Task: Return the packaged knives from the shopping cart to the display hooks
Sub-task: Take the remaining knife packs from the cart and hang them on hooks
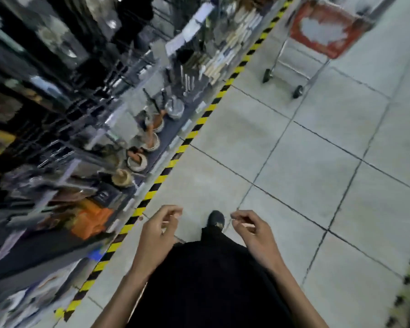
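The red shopping cart stands far ahead at the top right, on the tiled floor; its contents are blurred and no packaged knives can be made out in it. The display rack with hanging kitchen tools runs along the left, smeared by motion. My left hand and my right hand hang low in front of my body, fingers loosely curled, holding nothing. Both hands are far from the cart and from the rack.
A yellow-and-black striped strip marks the shelf's base edge. Mortars and pestles sit on the low shelf. My foot steps on the pale tiled floor between me and the cart.
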